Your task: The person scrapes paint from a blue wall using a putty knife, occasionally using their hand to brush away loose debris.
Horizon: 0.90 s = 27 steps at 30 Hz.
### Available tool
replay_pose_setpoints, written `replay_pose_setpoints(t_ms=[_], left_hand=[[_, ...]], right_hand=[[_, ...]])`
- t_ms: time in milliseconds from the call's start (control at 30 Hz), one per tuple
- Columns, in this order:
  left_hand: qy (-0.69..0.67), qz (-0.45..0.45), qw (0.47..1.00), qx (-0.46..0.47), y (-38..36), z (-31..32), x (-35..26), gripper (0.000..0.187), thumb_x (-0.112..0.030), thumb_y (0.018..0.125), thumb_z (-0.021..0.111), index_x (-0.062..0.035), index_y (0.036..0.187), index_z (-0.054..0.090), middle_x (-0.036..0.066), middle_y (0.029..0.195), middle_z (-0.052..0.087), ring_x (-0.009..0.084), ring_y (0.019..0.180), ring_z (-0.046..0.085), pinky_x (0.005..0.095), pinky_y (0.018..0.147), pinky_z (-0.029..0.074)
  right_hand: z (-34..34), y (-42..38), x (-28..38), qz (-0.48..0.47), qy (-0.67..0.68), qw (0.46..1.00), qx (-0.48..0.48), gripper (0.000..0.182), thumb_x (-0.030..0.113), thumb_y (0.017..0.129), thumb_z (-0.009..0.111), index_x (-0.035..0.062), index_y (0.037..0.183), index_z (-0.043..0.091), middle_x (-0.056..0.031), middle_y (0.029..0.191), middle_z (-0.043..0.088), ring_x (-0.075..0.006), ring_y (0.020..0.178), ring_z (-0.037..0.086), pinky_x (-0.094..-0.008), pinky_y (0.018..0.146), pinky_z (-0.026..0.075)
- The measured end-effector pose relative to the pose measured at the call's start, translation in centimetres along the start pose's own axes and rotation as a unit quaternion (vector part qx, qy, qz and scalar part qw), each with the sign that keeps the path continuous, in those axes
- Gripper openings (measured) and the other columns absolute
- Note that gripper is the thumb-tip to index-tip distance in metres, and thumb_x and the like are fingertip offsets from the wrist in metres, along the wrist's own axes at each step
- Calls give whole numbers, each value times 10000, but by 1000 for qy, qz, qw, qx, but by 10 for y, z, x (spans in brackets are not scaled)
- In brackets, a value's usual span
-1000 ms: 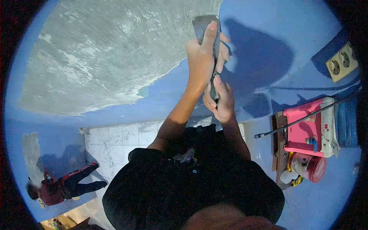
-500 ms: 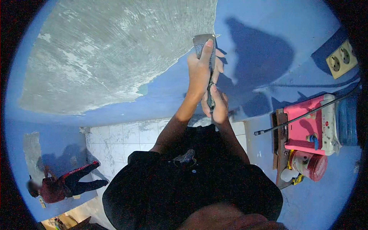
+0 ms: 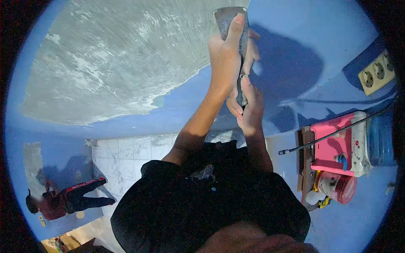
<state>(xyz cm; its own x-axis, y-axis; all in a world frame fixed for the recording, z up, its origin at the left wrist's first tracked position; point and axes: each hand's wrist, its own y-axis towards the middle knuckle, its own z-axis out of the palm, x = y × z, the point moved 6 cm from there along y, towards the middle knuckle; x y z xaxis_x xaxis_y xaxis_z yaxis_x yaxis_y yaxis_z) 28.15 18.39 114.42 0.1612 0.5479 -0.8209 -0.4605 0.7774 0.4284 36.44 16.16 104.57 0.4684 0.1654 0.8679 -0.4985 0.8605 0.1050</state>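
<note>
A paint scraper (image 3: 222, 26) with a wide dark blade is held against the wall, along the border between the bare grey plaster (image 3: 139, 50) and the blue paint (image 3: 185, 88). My left hand (image 3: 228, 55) is closed round the blade's lower part, its thumb lying flat along the blade and its fingers behind. Just below it, my right hand (image 3: 252, 105) grips the dark handle (image 3: 243, 93). The blade's top edge is near the upper border of the view. Both forearms reach up from my dark shirt (image 3: 211, 198).
On the right are a wall socket (image 3: 377, 72), a hanging black cable (image 3: 320, 141), a pink water dispenser (image 3: 331, 143) and a red-lidded tub (image 3: 348, 189). At lower left, another person (image 3: 55, 204) faces the wall by a small scraped patch (image 3: 33, 162). White tiles (image 3: 135, 158) lie behind.
Both my hands and the scraper have moved up in the view, slightly to the right, along the paint's border. The grip looks the same.
</note>
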Motion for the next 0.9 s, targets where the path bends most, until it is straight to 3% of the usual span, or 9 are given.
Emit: replay_pose_setpoints(t_ms=[133, 233, 267, 367, 400, 467, 567, 633, 900], left_hand=[[14, -68, 998, 0, -10, -5, 15, 527, -447, 921, 484, 37, 735, 578, 80, 478, 506, 119, 326, 428, 244, 338, 341], [-70, -208, 973, 72, -28, -12, 48, 538, -488, 926, 440, 11, 780, 578, 60, 471, 491, 126, 330, 417, 241, 340, 343], [-138, -256, 941, 175, -32, -18, 67, 580, -523, 927, 400, 32, 889, 562, 94, 556, 542, 144, 389, 483, 247, 364, 386], [-181, -229, 937, 190, -45, -28, 82, 649, -561, 919, 369, 58, 1048, 514, 132, 707, 596, 164, 518, 571, 254, 435, 451], [-213, -219, 930, 202, -47, -29, 78, 697, -576, 917, 349, 70, 1162, 447, 146, 823, 610, 184, 629, 611, 259, 516, 496], [-196, -186, 953, 138, -51, -28, 65, 706, -578, 913, 358, 73, 1172, 443, 139, 816, 612, 187, 644, 617, 259, 530, 504], [-107, -191, 974, 53, -51, -30, 61, 626, -529, 926, 384, 67, 1070, 515, 124, 771, 610, 159, 567, 595, 240, 472, 471], [-21, -215, 975, 45, -47, -36, 63, 576, -490, 941, 386, 55, 988, 565, 115, 713, 607, 146, 496, 573, 235, 437, 441], [31, -174, 984, -9, -43, -31, 59, 502, -416, 948, 443, 43, 827, 605, 77, 552, 559, 111, 378, 479, 234, 355, 364]], right_hand=[[-12, -6, -22, 31, -5, 998, 61, 519, 453, 963, 328, 51, 670, 476, -1, 440, 368, -103, 322, 313, -250, 331, 224], [-16, -14, -58, 141, 359, 909, 160, 555, 516, 955, 294, 32, 764, 490, -4, 495, 386, -112, 353, 330, -253, 357, 253], [-25, -16, -73, 128, 390, 889, 201, 554, 530, 945, 312, 17, 847, 495, 1, 527, 381, -116, 377, 337, -253, 379, 270], [-38, -22, -73, 61, 255, 959, 112, 416, 396, 966, 402, 4, 881, 514, -16, 539, 430, -115, 383, 369, -245, 371, 279], [-38, -22, -66, 33, 154, 986, 52, 358, 341, 961, 429, 0, 898, 517, -26, 549, 451, -114, 385, 380, -243, 369, 283], [-37, -25, -41, -28, -55, 996, -71, 244, 231, 952, 481, -8, 932, 524, -47, 569, 495, -111, 391, 404, -240, 364, 292], [-36, -27, -46, -29, -26, 998, -44, 162, 147, 932, 501, -13, 951, 525, -74, 583, 531, -105, 386, 417, -237, 354, 299], [-33, -28, -48, -2, -20, 1000, -22, 215, 200, 949, 469, -7, 931, 521, -70, 549, 509, -103, 353, 380, -241, 344, 281], [-27, -27, -47, 1, -12, 1000, -11, 292, 270, 979, 363, -3, 949, 462, -21, 479, 377, -100, 303, 294, -238, 303, 237]])
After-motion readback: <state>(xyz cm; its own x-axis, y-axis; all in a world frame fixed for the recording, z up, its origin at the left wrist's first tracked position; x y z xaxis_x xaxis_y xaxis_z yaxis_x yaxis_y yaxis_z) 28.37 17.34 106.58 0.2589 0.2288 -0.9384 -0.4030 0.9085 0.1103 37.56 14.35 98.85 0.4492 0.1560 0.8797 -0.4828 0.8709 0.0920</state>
